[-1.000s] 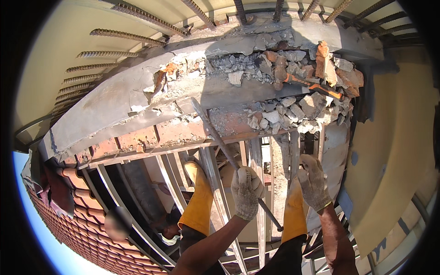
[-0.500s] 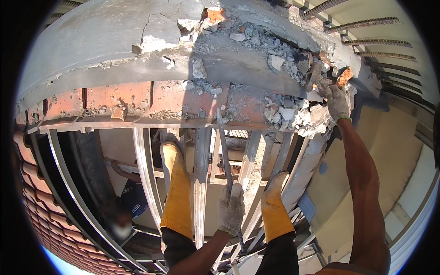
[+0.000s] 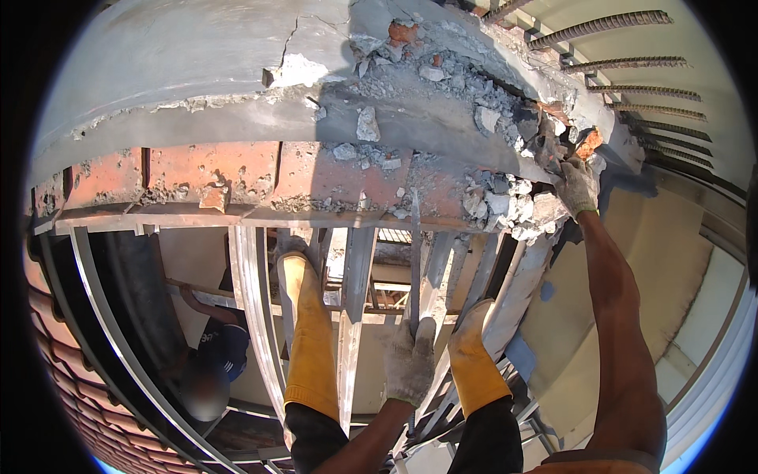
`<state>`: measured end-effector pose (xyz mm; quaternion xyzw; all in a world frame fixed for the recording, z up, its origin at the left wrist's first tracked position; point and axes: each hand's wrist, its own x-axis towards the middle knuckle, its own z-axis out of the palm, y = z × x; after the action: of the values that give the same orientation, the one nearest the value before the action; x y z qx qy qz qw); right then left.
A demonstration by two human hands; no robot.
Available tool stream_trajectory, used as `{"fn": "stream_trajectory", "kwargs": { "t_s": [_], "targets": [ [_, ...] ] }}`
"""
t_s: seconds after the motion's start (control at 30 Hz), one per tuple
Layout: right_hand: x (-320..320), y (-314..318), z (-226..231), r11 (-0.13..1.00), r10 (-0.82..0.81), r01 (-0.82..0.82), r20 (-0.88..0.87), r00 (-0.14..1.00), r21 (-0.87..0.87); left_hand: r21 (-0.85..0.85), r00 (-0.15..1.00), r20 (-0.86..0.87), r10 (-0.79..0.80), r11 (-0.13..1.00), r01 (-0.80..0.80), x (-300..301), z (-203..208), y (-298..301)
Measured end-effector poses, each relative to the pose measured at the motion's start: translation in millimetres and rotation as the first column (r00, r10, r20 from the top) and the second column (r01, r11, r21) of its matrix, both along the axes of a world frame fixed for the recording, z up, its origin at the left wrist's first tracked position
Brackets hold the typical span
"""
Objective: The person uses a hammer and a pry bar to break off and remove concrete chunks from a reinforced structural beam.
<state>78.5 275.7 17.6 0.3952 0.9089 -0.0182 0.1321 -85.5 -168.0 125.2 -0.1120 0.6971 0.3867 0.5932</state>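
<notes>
Rod (image 3: 415, 253) at centre, pointing to twelve, looks heavy, stiff; I'd grip mid-shaft. My left hand (image 3: 410, 365) has fingers wrapped round it; right hand (image 3: 579, 188), two o'clock, by rubble (image 3: 521, 208), finger hold unclear.

Bar (image 3: 415, 261) appeared dull metal; gloves (image 3: 409, 367), matt knitted cloth; boots (image 3: 310, 347), smooth, slightly glossy rubber; rubble (image 3: 497, 204), rough, matt; rebar (image 3: 632, 62), ribbed metal.

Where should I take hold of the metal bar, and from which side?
I'd grip the metal bar on its lower shaft, where the gloved left hand holds it, coming from the person's near side. The shaft is slim and straight, so a full wrap should suit it; its far end points away from the person, toward the red ledge.
</notes>
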Motion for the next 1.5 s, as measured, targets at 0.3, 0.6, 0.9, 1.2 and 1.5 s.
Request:
{"fn": "stream_trajectory", "kwargs": {
  "t_s": [0.3, 0.6, 0.9, 1.2, 1.5],
  "targets": [
    [-34, -45, 76, 0.968, 0.070, -0.107, -0.164, 0.984, -0.226, 0.034, 0.987, 0.038, -0.156, 0.987, 0.155, 5, 5, 10],
    [-173, 9, 134, 0.930, 0.367, -0.350, 0.304, 0.879, -0.113, 0.027, 0.996, 0.034, -0.079, 0.997, 0.078, -9, 3, 22],
    [-169, -15, 155, 0.765, 0.642, -0.598, 0.354, 0.680, -0.241, 0.016, 0.987, 0.071, 0.145, 0.989, -0.146, -5, -12, 23],
    [-171, -62, 139, 0.731, 0.681, -0.630, 0.213, 0.701, -0.262, -0.051, 0.978, 0.073, 0.194, 0.980, -0.191, -23, -4, 19],
    [-183, -62, 99, 0.854, 0.517, -0.468, 0.273, 0.811, -0.227, -0.075, 0.978, 0.021, 0.207, 0.976, -0.205, -6, -29, -4]
  ]
}}
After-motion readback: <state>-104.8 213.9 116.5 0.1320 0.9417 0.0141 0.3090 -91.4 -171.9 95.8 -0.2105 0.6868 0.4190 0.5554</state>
